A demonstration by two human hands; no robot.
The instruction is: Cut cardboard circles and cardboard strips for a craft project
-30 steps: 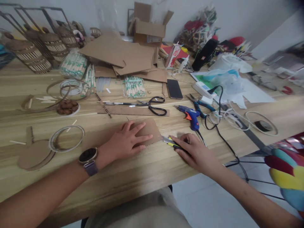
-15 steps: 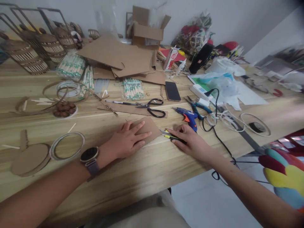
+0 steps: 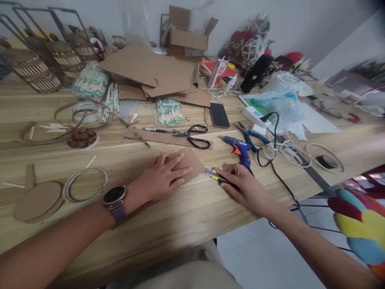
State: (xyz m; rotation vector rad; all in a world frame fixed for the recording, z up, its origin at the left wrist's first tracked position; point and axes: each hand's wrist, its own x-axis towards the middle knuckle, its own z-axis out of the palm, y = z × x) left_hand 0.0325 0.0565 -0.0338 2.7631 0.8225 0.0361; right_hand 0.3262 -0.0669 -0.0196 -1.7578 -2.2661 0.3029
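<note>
My left hand (image 3: pixel 162 178) lies flat with fingers spread on a brown cardboard piece (image 3: pixel 191 160) on the wooden table (image 3: pixel 186 212). A watch sits on that wrist. My right hand (image 3: pixel 243 186) is closed on a yellow and black utility knife (image 3: pixel 214 176), whose blade tip meets the right edge of the cardboard.
Black scissors (image 3: pixel 195 136), a pen and a cardboard strip lie just behind. A blue glue gun (image 3: pixel 240 146) with its black cord, pliers and a phone (image 3: pixel 219 115) sit to the right. Cardboard sheets, stick bundles, woven baskets (image 3: pixel 33 72) and rings fill the back and left.
The right hand with the knife has slid slightly back toward me along the cardboard's right edge. The left hand has stayed pressed on the cardboard.
</note>
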